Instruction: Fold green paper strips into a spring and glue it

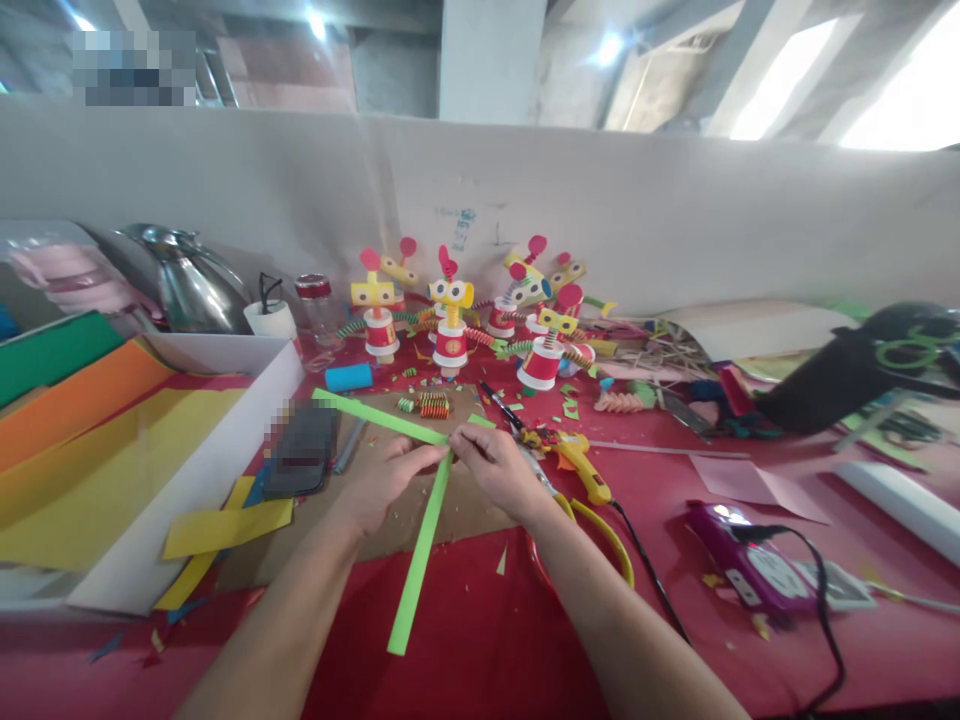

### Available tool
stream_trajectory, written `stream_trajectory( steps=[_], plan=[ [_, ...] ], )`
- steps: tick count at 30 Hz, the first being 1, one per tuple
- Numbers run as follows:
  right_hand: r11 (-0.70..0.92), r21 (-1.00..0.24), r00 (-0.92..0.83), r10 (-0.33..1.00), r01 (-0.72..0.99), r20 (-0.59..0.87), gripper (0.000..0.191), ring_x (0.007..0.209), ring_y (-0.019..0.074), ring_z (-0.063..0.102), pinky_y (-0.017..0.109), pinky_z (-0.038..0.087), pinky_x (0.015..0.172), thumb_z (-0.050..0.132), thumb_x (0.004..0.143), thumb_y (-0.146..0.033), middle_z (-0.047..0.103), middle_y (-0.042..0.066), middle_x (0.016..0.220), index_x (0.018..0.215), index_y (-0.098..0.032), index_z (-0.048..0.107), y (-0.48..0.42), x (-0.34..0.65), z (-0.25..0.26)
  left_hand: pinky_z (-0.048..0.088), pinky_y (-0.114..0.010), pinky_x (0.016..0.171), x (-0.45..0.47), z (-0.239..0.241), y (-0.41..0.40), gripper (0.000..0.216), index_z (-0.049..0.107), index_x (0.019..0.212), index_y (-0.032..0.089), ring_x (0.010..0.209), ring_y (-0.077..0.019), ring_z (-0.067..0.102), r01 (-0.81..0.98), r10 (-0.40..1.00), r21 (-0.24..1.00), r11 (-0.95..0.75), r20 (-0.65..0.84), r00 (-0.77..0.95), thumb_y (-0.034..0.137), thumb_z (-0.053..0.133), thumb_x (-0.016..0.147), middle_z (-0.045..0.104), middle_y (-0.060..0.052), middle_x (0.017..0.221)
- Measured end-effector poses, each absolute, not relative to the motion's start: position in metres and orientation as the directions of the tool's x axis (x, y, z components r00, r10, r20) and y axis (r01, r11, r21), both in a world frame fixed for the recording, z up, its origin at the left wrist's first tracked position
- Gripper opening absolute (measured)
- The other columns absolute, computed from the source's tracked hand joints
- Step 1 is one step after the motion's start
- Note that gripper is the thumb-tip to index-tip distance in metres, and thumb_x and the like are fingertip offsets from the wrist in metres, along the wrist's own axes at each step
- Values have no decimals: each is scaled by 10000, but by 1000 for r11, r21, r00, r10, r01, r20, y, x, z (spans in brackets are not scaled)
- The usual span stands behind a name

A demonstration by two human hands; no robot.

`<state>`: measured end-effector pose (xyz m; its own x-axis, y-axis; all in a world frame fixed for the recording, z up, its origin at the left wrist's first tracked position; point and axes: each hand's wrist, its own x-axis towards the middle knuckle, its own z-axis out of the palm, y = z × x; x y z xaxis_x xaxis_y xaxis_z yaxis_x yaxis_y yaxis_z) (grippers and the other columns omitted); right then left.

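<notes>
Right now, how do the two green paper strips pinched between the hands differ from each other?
The upper green strip runs flat from the fingers up and left across the cardboard; the lower green strip runs down toward the camera over the red tablecloth. The upper strip looks narrower and darker, the lower wider and brighter. Both meet at a corner pinched by the left hand and right hand.
</notes>
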<state>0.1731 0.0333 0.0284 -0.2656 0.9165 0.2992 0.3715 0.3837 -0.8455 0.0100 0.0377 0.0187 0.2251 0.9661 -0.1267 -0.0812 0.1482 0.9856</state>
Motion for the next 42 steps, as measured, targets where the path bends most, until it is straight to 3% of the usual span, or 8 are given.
stream_trajectory(
  steps=[8,11,15,19,29,35,39,42],
  plan=[
    [258,-946,-338,923,198,182,382,544,117,366,250,286,539,440,908,-448,381,-45,568,612,-207,416,38,172,19,458,-311,741,9,28,35,184,737,784,203,805,-227,637,-34,956,998,59,-47,290,360,653,737,718,-42,775],
    [255,-934,-395,908,251,142,361,571,124,430,255,327,569,441,911,-430,455,-29,589,634,-200,471,37,175,22,458,-311,685,7,26,36,183,739,764,195,731,-219,630,-44,943,998,46,-29,330,345,641,728,708,-49,729],
    [283,-902,-441,889,326,120,171,667,148,542,263,400,625,528,868,-361,575,-8,689,820,-206,583,38,184,27,420,-278,569,4,21,37,101,721,650,194,595,-187,581,13,941,998,65,-65,333,290,691,636,646,-19,565],
    [271,-898,-540,841,346,46,168,657,146,560,266,430,621,562,847,-350,595,-3,684,790,-196,602,40,191,26,399,-266,543,2,16,37,77,723,636,196,577,-176,563,47,924,997,58,-72,376,263,704,602,647,-15,563],
    [203,-960,-495,865,190,85,212,681,145,599,270,453,650,613,827,-396,629,5,701,803,-187,633,38,192,31,442,-336,767,-2,26,39,159,765,827,236,814,-219,636,23,865,1000,-8,-5,502,263,644,727,731,-50,810],
    [167,-958,-533,846,232,18,199,705,153,630,285,476,672,638,808,-382,668,16,717,818,-184,654,36,198,35,462,-330,715,-1,29,35,148,766,796,225,774,-234,650,32,854,999,-28,7,521,316,694,704,732,-66,777],
    [136,-970,-434,900,200,36,188,662,144,634,280,483,652,646,786,-362,675,14,688,805,-176,668,42,195,28,452,-297,648,1,25,40,179,748,761,214,699,-205,624,170,918,979,-112,36,395,373,672,732,710,-50,722],
    [147,-978,-198,973,150,116,165,614,137,627,261,464,603,633,779,-345,675,6,647,786,-181,645,48,194,20,452,-312,709,3,33,34,183,720,800,208,759,-199,605,335,942,885,-323,334,28,360,617,797,701,-50,796]
  ],
)
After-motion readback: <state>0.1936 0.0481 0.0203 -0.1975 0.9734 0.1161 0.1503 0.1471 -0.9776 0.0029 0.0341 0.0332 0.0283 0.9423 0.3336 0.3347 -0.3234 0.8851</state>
